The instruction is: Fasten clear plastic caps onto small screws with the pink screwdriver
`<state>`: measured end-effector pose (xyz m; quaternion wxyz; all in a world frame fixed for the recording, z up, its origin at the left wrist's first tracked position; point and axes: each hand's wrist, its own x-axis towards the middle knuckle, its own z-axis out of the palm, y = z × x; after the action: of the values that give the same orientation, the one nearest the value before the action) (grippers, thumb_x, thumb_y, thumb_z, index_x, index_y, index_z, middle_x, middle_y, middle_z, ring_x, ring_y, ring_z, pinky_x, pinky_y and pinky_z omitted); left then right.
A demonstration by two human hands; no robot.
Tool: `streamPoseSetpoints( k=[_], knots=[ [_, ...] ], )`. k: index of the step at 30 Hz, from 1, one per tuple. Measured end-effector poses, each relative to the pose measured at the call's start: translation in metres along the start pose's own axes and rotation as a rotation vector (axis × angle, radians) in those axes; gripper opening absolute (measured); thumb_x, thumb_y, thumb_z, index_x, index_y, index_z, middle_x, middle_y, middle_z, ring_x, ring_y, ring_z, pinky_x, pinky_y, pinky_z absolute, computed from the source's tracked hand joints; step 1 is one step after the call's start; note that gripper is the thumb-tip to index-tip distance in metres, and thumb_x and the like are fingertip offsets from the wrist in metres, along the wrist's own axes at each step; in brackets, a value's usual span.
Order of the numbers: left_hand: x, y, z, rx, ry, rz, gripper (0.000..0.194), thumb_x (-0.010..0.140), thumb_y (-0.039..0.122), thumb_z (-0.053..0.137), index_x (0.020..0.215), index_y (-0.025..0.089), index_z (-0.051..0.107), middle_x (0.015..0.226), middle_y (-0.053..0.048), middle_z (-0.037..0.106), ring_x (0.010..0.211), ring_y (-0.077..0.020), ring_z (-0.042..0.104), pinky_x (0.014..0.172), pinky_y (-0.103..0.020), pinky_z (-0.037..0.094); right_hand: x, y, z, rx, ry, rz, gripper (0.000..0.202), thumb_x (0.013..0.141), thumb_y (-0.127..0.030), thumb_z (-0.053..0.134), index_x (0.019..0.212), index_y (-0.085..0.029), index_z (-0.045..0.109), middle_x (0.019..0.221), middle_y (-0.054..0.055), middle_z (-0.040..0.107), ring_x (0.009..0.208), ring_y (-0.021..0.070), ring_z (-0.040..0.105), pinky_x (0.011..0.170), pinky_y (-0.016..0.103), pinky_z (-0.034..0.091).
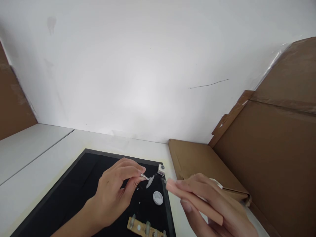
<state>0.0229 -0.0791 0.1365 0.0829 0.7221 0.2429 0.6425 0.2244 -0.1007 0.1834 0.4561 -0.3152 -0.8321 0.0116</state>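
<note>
My left hand pinches the thin metal stem of a small piece with a pale grey disc at its end, held above a black mat. To the right, my right hand is closed around a peach-coloured stick-like tool, its tip pointing left toward the disc but apart from it. Below the disc lies a small round white dish. A small white block with a dark round top sits near the mat's back right corner.
A tan strip with several translucent upright pieces lies at the mat's front. A flat cardboard box is behind my right hand, and cardboard walls stand at the right. A white wall rises behind the white table.
</note>
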Motion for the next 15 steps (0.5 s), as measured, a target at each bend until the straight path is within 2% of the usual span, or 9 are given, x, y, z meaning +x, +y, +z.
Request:
streamPoseSetpoints(
  k=[5, 9, 15],
  knots=[
    [0.002, 0.004, 0.003, -0.121, 0.062, -0.205, 0.033, 0.077, -0.002, 0.061, 0.094, 0.026, 0.058, 0.084, 0.003, 0.069, 0.079, -0.0112, 0.068, 0.07, -0.018, 0.058, 0.004, -0.007, 0.002, 0.167, -0.052, -0.048, 0.026, 0.082, -0.004, 0.053, 0.102, -0.021, 0.058, 0.07, -0.001, 0.065, 0.056, 0.0111, 0.054, 0.048, 0.023, 0.043],
    [0.005, 0.01, 0.003, -0.255, 0.088, -0.389, 0.031, 0.074, -0.002, 0.065, 0.085, 0.026, 0.061, 0.079, 0.007, 0.07, 0.075, -0.0083, 0.069, 0.07, -0.014, 0.056, 0.003, -0.006, 0.002, 0.136, -0.072, -0.022, 0.029, 0.083, -0.004, 0.052, 0.105, -0.022, 0.058, 0.074, 0.0, 0.066, 0.06, 0.012, 0.057, 0.051, 0.024, 0.044],
    [0.008, 0.013, -0.001, -0.432, 0.069, -0.619, 0.024, 0.071, 0.002, 0.07, 0.077, 0.022, 0.059, 0.074, 0.006, 0.071, 0.07, -0.0078, 0.067, 0.068, -0.014, 0.055, -0.001, 0.0, -0.002, 0.042, -0.015, 0.03, 0.022, 0.086, -0.011, 0.056, 0.103, -0.024, 0.061, 0.075, 0.0, 0.065, 0.062, 0.0122, 0.06, 0.052, 0.022, 0.047]
  ],
)
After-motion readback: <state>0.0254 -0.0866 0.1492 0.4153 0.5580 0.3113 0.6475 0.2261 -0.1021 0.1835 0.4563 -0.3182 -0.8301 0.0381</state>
